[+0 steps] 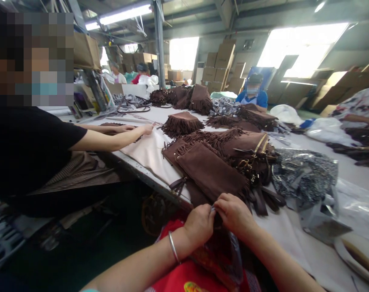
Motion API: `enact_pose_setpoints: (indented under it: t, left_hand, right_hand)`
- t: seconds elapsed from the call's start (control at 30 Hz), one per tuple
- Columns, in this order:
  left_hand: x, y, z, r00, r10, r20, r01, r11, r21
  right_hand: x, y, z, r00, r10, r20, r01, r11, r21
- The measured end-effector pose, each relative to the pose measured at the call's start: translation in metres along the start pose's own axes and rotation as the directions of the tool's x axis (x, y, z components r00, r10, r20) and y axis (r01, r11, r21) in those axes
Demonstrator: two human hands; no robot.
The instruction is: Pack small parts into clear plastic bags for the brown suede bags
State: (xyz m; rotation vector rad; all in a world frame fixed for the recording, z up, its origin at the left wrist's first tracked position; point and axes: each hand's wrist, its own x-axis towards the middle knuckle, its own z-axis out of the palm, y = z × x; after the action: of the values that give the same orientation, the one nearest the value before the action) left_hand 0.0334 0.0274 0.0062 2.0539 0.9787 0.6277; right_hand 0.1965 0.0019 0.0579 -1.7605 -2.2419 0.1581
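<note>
My left hand [199,225], with a silver bangle on its wrist, is closed near the table's front edge. Right beside it, my right hand [234,214] pinches too, and the fingertips nearly meet. Between them shows a bit of a thin grey strip [214,208]; most of it is hidden by the fingers. A shiny grey, plastic-looking strip [235,255] hangs below my right hand; whether it is the same piece I cannot tell. Just beyond my hands lies a brown fringed bag [213,168] on a pile of similar bags [235,140] with zips and metal clasps.
A co-worker's bare arms [120,136] reach over pale cloth [152,152] at the left. Crumpled clear plastic [306,174] and a white tape roll [359,257] lie to the right. More fringed brown pieces [182,123] are farther back. Red printed fabric [178,278] covers my lap.
</note>
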Motion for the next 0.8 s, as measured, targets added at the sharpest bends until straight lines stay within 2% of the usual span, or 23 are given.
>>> enact_pose_setpoints:
  t: [0.1, 0.23, 0.33, 0.43, 0.5, 0.53, 0.57, 0.6, 0.67, 0.73, 0.8]
  left_hand:
    - [0.0, 0.0, -0.002, 1.0, -0.003, 0.003, 0.002, 0.997, 0.08]
    - [-0.002, -0.002, -0.004, 1.0, -0.011, -0.007, 0.012, 0.988, 0.154]
    - [-0.003, -0.003, -0.006, 1.0, -0.022, 0.004, 0.02, 0.984, 0.179]
    - [-0.001, -0.002, -0.008, 0.999, -0.041, 0.024, 0.04, 0.997, 0.068]
    - [0.002, 0.0, -0.011, 0.992, -0.099, 0.077, 0.108, 0.987, -0.12]
    - [0.004, 0.001, -0.013, 0.976, -0.164, 0.146, 0.197, 0.948, -0.251]
    - [0.006, 0.002, -0.015, 0.94, -0.234, 0.249, 0.318, 0.867, -0.385]
    - [0.008, 0.003, -0.017, 0.883, -0.289, 0.371, 0.451, 0.743, -0.495]
    - [0.01, 0.005, -0.022, 0.752, -0.313, 0.58, 0.654, 0.459, -0.601]
    - [0.012, 0.006, -0.023, 0.675, -0.28, 0.683, 0.738, 0.265, -0.621]
    - [0.013, 0.005, -0.021, 0.637, -0.272, 0.722, 0.769, 0.159, -0.619]
  right_hand:
    - [0.009, -0.001, -0.004, 0.999, 0.001, 0.048, 0.0, 1.0, -0.021]
    - [0.017, -0.002, -0.006, 0.99, -0.078, 0.121, 0.084, 0.995, -0.047]
    - [0.018, -0.001, -0.004, 0.988, -0.104, 0.117, 0.112, 0.992, -0.061]
    - [0.014, 0.0, 0.001, 0.988, -0.124, 0.092, 0.131, 0.988, -0.077]
    - [0.008, 0.0, 0.005, 0.99, -0.132, 0.052, 0.136, 0.987, -0.089]
    - [0.004, -0.001, 0.008, 0.991, -0.132, 0.026, 0.133, 0.987, -0.093]
    - [0.0, -0.001, 0.01, 0.992, -0.128, -0.004, 0.127, 0.988, -0.091]
    - [-0.004, -0.002, 0.012, 0.992, -0.121, -0.039, 0.118, 0.989, -0.085]
    - [-0.011, -0.003, 0.015, 0.987, -0.107, -0.117, 0.1, 0.993, -0.067]
    - [-0.016, -0.004, 0.017, 0.978, -0.109, -0.178, 0.101, 0.993, -0.053]
    - [-0.02, -0.004, 0.017, 0.974, -0.119, -0.191, 0.113, 0.993, -0.04]
